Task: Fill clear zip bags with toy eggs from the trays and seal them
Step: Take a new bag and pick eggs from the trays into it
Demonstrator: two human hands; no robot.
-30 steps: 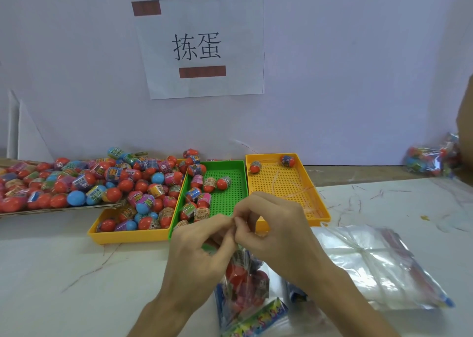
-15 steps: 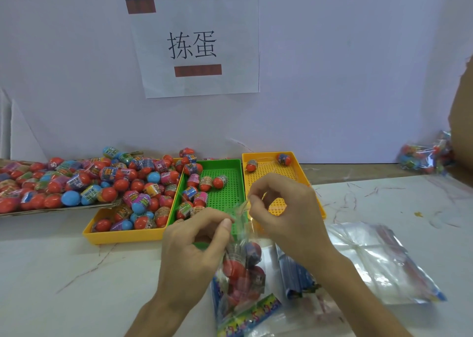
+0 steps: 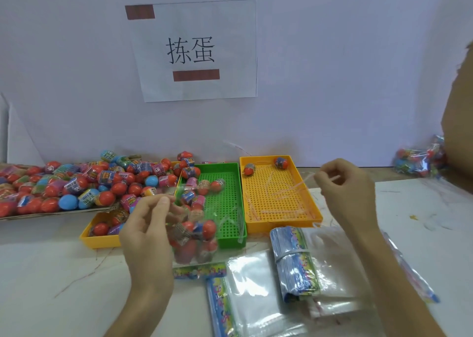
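A white wall point(image 3: 332, 67) closes the far side. A paper sign point(image 3: 194, 49) hangs on it, slightly tilted, with two large black characters printed in the middle. One brown tape strip point(image 3: 140, 12) covers its top left corner and a second brown strip point(image 3: 196, 75) sits below the characters. At the far left a white sheet point(image 3: 18, 142) leans against the wall. A brown board point(image 3: 458, 131) cuts in at the right edge. The worktop point(image 3: 51, 272) is white, with thin dark scratches point(image 3: 76, 283) near left and a small yellow speck point(image 3: 412, 217) to the right. A brown band point(image 3: 384, 174) runs along its far edge below the wall.
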